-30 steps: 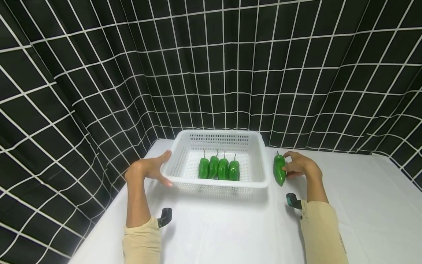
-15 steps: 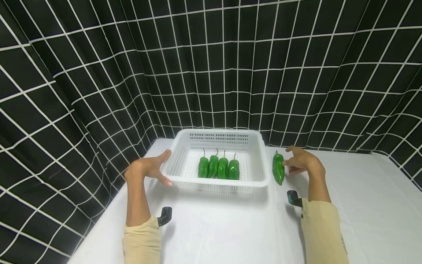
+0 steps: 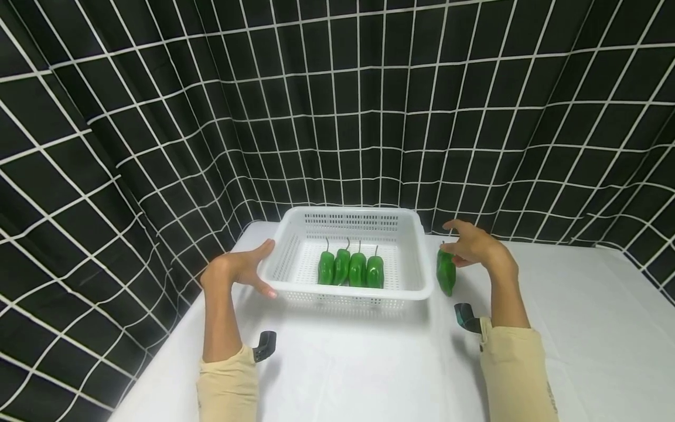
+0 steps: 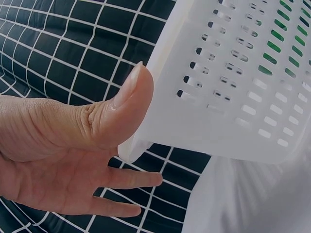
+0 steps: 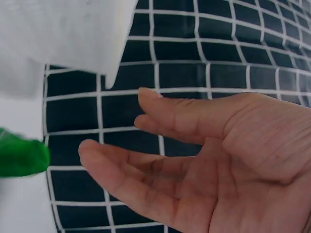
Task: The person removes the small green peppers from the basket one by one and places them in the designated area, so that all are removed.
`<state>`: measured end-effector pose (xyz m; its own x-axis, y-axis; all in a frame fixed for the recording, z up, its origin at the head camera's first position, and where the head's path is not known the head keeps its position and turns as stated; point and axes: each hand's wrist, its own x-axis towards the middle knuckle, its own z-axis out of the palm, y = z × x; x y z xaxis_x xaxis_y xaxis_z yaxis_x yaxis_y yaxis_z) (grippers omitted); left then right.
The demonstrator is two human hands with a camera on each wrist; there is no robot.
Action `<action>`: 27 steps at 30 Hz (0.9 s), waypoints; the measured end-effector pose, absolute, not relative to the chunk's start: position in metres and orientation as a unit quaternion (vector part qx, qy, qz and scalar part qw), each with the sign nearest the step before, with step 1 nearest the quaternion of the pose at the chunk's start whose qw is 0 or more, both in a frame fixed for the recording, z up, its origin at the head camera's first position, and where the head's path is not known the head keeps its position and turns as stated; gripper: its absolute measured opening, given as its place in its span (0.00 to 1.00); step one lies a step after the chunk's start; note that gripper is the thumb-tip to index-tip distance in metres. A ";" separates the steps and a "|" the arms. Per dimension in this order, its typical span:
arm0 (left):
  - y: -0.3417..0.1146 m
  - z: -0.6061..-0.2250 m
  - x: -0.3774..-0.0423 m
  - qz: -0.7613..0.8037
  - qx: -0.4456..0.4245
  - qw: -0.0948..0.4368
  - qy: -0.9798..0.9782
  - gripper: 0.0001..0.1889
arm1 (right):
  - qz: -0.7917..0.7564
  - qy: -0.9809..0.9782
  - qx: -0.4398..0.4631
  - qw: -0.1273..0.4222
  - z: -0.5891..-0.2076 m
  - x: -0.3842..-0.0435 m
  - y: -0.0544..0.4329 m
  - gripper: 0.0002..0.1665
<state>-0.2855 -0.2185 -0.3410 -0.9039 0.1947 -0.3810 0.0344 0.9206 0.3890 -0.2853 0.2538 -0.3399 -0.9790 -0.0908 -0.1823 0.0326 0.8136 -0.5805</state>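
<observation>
My left hand [image 3: 239, 271] rests at the left end of the white plastic basket [image 3: 343, 293], fingers spread. In the left wrist view its thumb [image 4: 132, 99] lies against the basket's rim, and two fingers stretch out straight. A row of several green peppers [image 3: 357, 269], stems pointing away, lies inside the basket. To the basket's right, a single green pepper [image 3: 446, 276] lies on the white cloth. My right hand [image 3: 474, 245] hovers over that pepper's stem end, partly hiding it. In the right wrist view, nothing is between this hand's loosely bent fingers and thumb; the pepper's end [image 5: 24, 156] shows beyond the fingertips.
White cloth [image 3: 348, 363] covers the table under the basket. Behind and to the left hangs a black curtain with white grid lines [image 3: 337, 117]. A small dark camera mount sits at each wrist, the left one [image 3: 265, 346] and the right one [image 3: 466, 318].
My right hand has left the lone pepper's right side and shifted up and left over its stem end, fingers loosened. The left hand and basket stay in place.
</observation>
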 end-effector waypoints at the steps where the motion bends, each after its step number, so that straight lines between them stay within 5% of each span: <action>1: -0.218 -0.341 -0.286 0.190 0.057 0.211 0.957 0.76 | -0.306 0.947 -0.024 0.096 -0.338 -0.285 0.251 0.40; 17: -0.216 -0.343 -0.286 0.185 0.062 0.213 0.957 0.76 | -0.286 0.953 -0.102 -0.002 -0.335 -0.283 0.192 0.33; 27: -0.217 -0.341 -0.286 0.183 0.061 0.209 0.959 0.76 | -0.308 0.940 -0.134 0.053 -0.354 -0.296 0.162 0.33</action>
<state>-0.2862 -0.2170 -0.3412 -0.9049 0.1934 -0.3792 0.0404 0.9258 0.3758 -0.2957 0.1618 -0.3535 -0.9588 -0.2837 -0.0167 -0.2188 0.7745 -0.5935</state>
